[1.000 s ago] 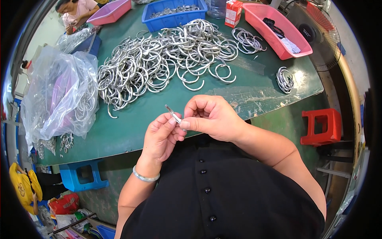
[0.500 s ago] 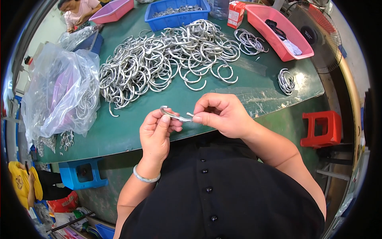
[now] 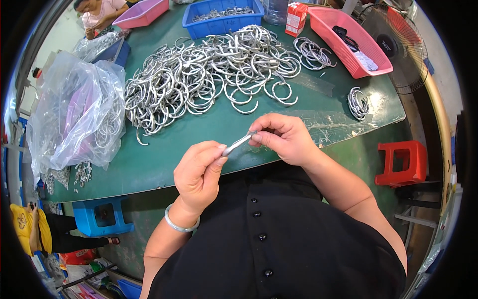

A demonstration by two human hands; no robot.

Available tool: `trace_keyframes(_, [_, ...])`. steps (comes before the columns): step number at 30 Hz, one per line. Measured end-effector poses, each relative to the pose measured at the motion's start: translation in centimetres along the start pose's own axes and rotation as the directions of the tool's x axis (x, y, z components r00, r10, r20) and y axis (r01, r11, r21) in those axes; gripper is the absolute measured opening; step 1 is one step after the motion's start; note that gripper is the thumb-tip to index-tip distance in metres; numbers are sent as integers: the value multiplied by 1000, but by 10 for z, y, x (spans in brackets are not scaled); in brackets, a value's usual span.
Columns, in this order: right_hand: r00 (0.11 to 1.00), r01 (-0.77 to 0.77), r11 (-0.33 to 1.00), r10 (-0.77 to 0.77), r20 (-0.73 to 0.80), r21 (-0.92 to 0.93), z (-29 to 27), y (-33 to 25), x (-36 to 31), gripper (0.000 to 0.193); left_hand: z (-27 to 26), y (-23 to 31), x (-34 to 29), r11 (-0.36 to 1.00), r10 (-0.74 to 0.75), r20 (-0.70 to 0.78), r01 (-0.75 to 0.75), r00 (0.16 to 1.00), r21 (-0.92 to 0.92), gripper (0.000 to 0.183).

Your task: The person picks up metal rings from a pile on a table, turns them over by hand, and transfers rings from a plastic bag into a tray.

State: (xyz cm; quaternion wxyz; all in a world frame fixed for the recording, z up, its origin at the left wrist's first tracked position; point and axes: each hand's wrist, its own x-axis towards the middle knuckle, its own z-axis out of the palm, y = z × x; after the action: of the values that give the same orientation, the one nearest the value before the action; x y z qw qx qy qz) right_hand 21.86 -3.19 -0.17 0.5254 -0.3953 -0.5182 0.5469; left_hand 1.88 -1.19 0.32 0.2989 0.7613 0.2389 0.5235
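Observation:
A silvery open bangle, seen nearly edge-on, spans the gap between my two hands over the table's near edge. My left hand pinches its lower end between thumb and fingers. The upper end is gripped by the thumb and forefinger of my right hand. Beyond my hands lies a wide heap of similar C-shaped metal bangles. A small cluster of bangles rests to the right of the heap, and a neat stack of them sits near the table's right corner.
On the green table stand a clear plastic bag at left, a blue bin of metal pieces, a red-and-white carton and a pink basket. A fan and red stool are at right. Two people are at left.
The bangle has turned, its right end now higher and its left end lower. My left hand has shifted its grip to the bangle's end, and my right hand has risen slightly.

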Motion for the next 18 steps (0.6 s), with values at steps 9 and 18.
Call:
trace_keyframes(9, [994, -104, 992, 105, -9, 71, 0, 7, 3, 11, 2, 5, 5, 994, 32, 30, -35, 999, 105, 15])
trace_keyframes(18, [990, -140, 988, 140, -14, -65, -3, 8, 3, 11, -53, 15, 32, 946, -280, -331, 201, 901, -252, 7])
